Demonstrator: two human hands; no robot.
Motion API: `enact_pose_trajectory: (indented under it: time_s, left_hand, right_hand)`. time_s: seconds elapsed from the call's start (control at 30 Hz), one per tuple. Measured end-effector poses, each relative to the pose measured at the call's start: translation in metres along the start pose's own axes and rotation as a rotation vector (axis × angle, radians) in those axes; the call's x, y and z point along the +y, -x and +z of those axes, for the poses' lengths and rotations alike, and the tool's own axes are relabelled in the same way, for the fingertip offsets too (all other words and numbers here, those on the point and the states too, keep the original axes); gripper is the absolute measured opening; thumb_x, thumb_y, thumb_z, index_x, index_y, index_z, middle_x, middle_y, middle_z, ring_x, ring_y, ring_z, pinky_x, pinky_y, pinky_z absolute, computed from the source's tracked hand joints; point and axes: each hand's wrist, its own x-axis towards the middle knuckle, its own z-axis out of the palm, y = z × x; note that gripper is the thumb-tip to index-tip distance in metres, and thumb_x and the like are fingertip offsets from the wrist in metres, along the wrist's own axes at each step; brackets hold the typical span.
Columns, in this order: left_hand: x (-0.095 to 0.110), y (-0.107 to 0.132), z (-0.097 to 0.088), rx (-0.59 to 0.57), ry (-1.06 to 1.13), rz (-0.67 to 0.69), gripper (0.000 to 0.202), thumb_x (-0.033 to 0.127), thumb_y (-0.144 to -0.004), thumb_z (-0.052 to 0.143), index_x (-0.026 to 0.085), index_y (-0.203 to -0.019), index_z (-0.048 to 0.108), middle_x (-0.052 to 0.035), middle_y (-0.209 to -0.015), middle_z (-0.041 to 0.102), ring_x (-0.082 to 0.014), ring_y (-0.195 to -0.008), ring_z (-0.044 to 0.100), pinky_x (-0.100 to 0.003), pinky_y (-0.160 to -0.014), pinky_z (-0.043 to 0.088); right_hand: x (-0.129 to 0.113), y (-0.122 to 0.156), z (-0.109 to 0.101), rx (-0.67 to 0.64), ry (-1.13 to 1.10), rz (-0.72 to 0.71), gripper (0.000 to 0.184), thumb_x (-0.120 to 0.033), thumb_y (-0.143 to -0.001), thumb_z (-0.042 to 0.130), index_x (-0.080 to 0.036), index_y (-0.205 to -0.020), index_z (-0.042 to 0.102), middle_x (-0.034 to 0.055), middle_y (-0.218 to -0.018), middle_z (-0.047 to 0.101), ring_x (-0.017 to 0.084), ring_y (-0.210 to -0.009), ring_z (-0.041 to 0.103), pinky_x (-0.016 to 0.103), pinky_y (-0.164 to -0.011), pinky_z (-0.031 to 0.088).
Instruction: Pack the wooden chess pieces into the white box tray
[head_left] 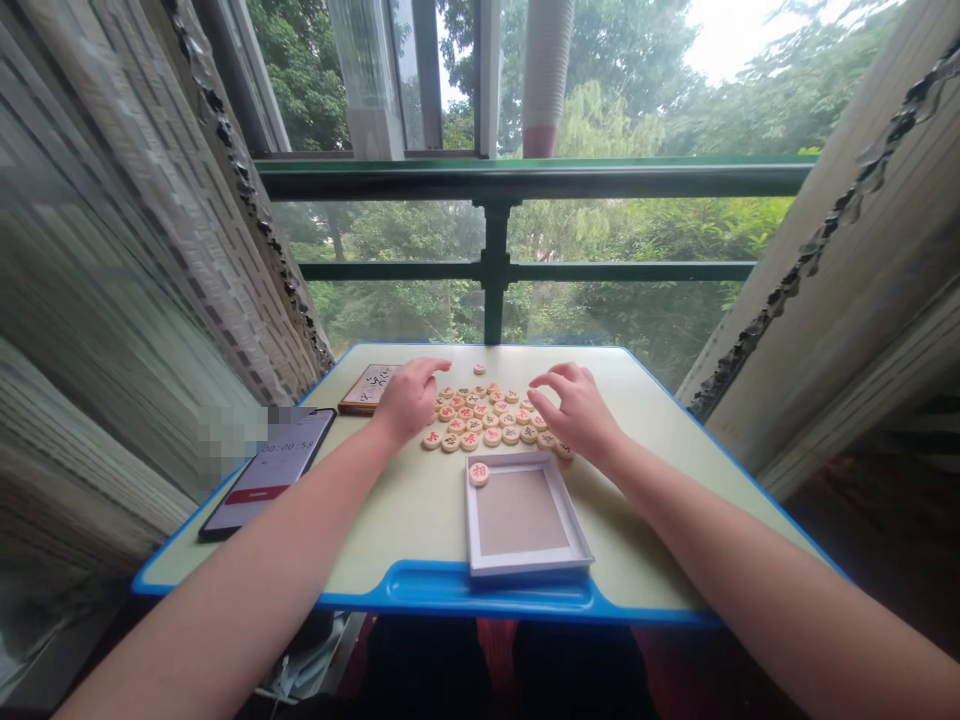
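Note:
Several round xiangqi pieces (pixel 492 436) with red or dark characters lie face up in loose rows on the pale table. At the left edge of this group is my left hand (pixel 409 400), fingers stretched toward the pieces and nothing seen in them. Over the right edge hovers my right hand (pixel 576 408), thumb and fingers apart, partly hiding some pieces. Nearer to me lies a shallow white box tray (pixel 474 520) holding one red-marked piece (pixel 478 474) in its far left corner. One lone piece (pixel 480 369) sits beyond the rows.
A phone (pixel 266 475) showing a running timer lies on the table's left side. Behind my left hand is a flat box with a printed lid (pixel 367 388). The table (pixel 645 540) has a blue rim and a front groove. A green railing (pixel 493 260) and curtains surround it.

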Motion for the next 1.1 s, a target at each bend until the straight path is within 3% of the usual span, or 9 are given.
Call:
enact_pose_trajectory:
  time_s: [0.23,0.37,0.53,0.73,0.83,0.97,1.1]
  left_hand:
    - [0.008,0.004,-0.001,-0.157,-0.070,0.020,0.029,0.014,-0.077,0.042,0.015,-0.094,0.066,-0.0064,-0.093,0.068,-0.0206,-0.090,0.059,-0.036,-0.086,0.047]
    - [0.005,0.004,-0.003,-0.268,-0.166,0.022,0.033,0.007,-0.072,0.039,0.015,-0.089,0.067,-0.0062,-0.087,0.067,-0.0210,-0.087,0.058,-0.035,-0.084,0.047]
    - [0.004,0.004,-0.004,-0.277,-0.175,0.032,0.039,0.004,-0.070,0.037,0.015,-0.095,0.066,-0.0057,-0.092,0.067,-0.0207,-0.091,0.058,-0.034,-0.087,0.046]
    - [0.009,0.004,-0.006,-0.329,-0.174,0.010,0.042,0.004,-0.072,0.037,0.014,-0.100,0.065,-0.0066,-0.100,0.067,-0.0192,-0.095,0.059,-0.031,-0.087,0.046]
    - [0.009,0.004,-0.005,-0.351,-0.180,0.000,0.042,0.005,-0.072,0.037,0.016,-0.101,0.066,-0.0061,-0.101,0.067,-0.0195,-0.095,0.059,-0.032,-0.087,0.046]
    - [0.010,0.005,-0.003,-0.353,-0.180,0.020,0.041,0.008,-0.073,0.038,0.016,-0.102,0.066,-0.0062,-0.101,0.067,-0.0201,-0.094,0.060,-0.032,-0.086,0.047]
    - [0.014,0.007,0.001,-0.362,-0.151,0.040,0.038,0.011,-0.077,0.037,0.014,-0.101,0.066,-0.0068,-0.101,0.068,-0.0197,-0.093,0.061,-0.032,-0.086,0.048]
  right_hand:
    - [-0.002,0.001,-0.001,-0.011,-0.006,-0.015,0.029,-0.037,-0.084,0.046,-0.018,-0.093,0.067,0.0112,-0.102,0.053,0.026,-0.103,0.045,0.041,-0.095,0.036]
    - [-0.001,0.001,0.000,-0.029,-0.012,-0.013,0.029,-0.037,-0.084,0.047,-0.018,-0.093,0.066,0.0111,-0.103,0.053,0.026,-0.103,0.046,0.040,-0.095,0.036]
    - [-0.002,0.000,-0.003,-0.022,-0.019,-0.022,0.028,-0.037,-0.084,0.047,-0.018,-0.093,0.066,0.0108,-0.103,0.054,0.026,-0.105,0.046,0.040,-0.094,0.036]
    - [0.002,-0.002,-0.004,-0.074,-0.050,-0.003,0.030,-0.036,-0.086,0.043,-0.018,-0.090,0.066,0.0095,-0.095,0.059,0.023,-0.092,0.053,0.036,-0.086,0.040]
    - [0.008,-0.004,-0.004,-0.027,-0.007,0.017,0.029,-0.034,-0.085,0.043,-0.017,-0.085,0.066,0.0093,-0.088,0.061,0.024,-0.089,0.051,0.039,-0.087,0.038]
    - [0.016,-0.008,-0.007,0.121,-0.059,0.052,0.029,-0.031,-0.083,0.045,-0.019,-0.106,0.060,0.0058,-0.080,0.061,0.023,-0.083,0.052,0.036,-0.082,0.039]
    - [0.022,-0.008,-0.007,0.095,-0.079,0.098,0.041,-0.030,-0.082,0.046,-0.019,-0.121,0.051,0.0033,-0.074,0.060,0.022,-0.078,0.053,0.032,-0.074,0.040]
